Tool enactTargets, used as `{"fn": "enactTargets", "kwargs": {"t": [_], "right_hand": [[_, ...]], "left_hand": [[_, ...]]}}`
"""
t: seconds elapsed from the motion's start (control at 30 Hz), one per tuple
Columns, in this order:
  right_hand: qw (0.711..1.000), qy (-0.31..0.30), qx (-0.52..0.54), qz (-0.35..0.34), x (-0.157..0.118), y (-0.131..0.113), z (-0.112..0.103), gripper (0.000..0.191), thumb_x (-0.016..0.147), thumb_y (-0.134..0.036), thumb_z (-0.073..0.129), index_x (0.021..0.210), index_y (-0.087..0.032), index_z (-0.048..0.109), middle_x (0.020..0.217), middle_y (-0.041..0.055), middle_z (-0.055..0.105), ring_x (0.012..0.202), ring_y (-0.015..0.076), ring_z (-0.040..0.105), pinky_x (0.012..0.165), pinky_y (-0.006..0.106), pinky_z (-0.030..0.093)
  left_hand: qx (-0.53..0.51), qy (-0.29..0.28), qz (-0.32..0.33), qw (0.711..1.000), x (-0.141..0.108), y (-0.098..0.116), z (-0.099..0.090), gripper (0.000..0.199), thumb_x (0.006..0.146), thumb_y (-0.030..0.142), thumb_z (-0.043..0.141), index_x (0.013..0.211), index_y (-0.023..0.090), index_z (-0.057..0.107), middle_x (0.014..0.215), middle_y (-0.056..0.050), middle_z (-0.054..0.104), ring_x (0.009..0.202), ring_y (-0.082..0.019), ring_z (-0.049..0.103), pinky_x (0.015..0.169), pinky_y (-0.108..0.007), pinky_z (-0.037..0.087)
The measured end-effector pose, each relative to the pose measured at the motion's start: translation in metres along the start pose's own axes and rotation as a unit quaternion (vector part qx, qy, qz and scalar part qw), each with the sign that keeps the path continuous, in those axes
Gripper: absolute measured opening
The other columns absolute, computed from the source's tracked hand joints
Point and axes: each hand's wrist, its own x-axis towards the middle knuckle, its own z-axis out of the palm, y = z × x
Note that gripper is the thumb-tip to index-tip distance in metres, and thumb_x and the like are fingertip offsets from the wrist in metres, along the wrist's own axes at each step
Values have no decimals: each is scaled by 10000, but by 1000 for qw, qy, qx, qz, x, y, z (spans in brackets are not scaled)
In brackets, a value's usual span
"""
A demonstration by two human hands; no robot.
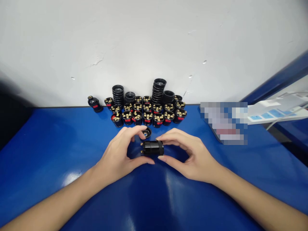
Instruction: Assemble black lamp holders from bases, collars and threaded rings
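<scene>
A black lamp socket [152, 148] lies sideways between my two hands, its small brass terminals pointing left and a ridged ring at its right end. My right hand [187, 154] holds it by that ring, thumb below and fingertips above. My left hand [120, 154] curves around the terminal end with thumb and fingers wide apart, and no grip on the socket shows. Just beyond the socket sits a small black round cap [146, 133] with a hole in its middle. The left fingertips reach the cap's edge; whether they touch it I cannot tell.
Behind the hands stand rows of black sockets [147, 118] with brass terminals and red switches. Stacks of black threaded rings [158, 91] rise among them. An assembled socket [95, 104] stands at the left by the white wall [144, 41]. A blurred-out flat object [226, 123] lies right.
</scene>
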Motion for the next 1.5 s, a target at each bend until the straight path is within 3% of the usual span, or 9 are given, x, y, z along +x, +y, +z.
{"fn": "enactTargets", "kwargs": {"t": [0.1,0.23,0.47,0.6,0.73,0.97,1.1,1.23,1.5], "right_hand": [[1000,0,-6,-7,0,0,0,356,967,-184,843,1304,-226,733,1158,85,758,1048,211,793,957,349,721],[1000,-1,-21,-23,1,0,-1,354,962,-175,846,1294,-225,733,1140,86,771,1033,212,783,934,343,716],[1000,6,-1,-10,1,1,0,366,972,-172,838,1317,-227,728,1165,88,763,1050,217,794,954,356,711],[998,0,-40,-41,1,1,0,361,963,-159,844,1297,-230,728,1150,85,791,1041,228,777,916,359,683],[996,2,-58,-73,3,3,-1,356,968,-127,827,1295,-223,723,1183,94,804,1077,232,772,947,359,658],[992,0,-83,-92,2,4,-1,393,970,-94,809,1326,-225,706,1220,106,787,1100,226,775,980,343,663],[989,-3,-101,-105,2,2,-1,391,981,-105,801,1335,-224,684,1205,103,782,1080,226,771,964,345,677],[996,-7,-61,-58,1,-1,0,364,989,-154,811,1326,-223,690,1168,95,761,1050,222,779,917,334,712],[998,0,53,37,0,-5,5,350,971,-164,828,1301,-222,727,1176,81,730,1079,220,823,994,357,736]], "left_hand": [[-8,-26,-10,1000,0,2,-3,699,1002,552,783,1562,312,440,1097,-25,771,918,-205,725,857,-345,583],[-11,-47,-17,999,0,4,-3,477,1106,366,642,1538,292,454,998,-2,782,865,-183,741,847,-325,583],[-44,5,-1,999,-2,0,2,683,985,359,843,1542,342,449,1162,-19,775,997,-182,735,908,-318,586],[-58,-26,-15,998,-1,2,0,827,918,495,898,1576,330,426,1202,-31,774,1021,-199,740,934,-341,592],[-34,-42,-38,998,1,6,-3,592,1025,377,787,1536,303,497,1131,-4,803,989,-175,729,914,-316,578],[-102,-38,-98,989,3,6,0,463,992,375,831,1418,290,671,1114,-14,784,1000,-177,747,906,-320,592],[-107,-15,-94,990,3,8,-1,431,953,365,877,1345,294,715,1104,-15,763,998,-178,745,906,-321,597],[-70,1,-57,996,4,12,-2,418,948,346,886,1316,290,696,1132,-23,770,1050,-197,727,922,-331,597],[-6,17,-7,1000,4,16,-2,391,969,293,860,1302,270,656,1109,-22,774,998,-188,692,887,-318,579]]}}
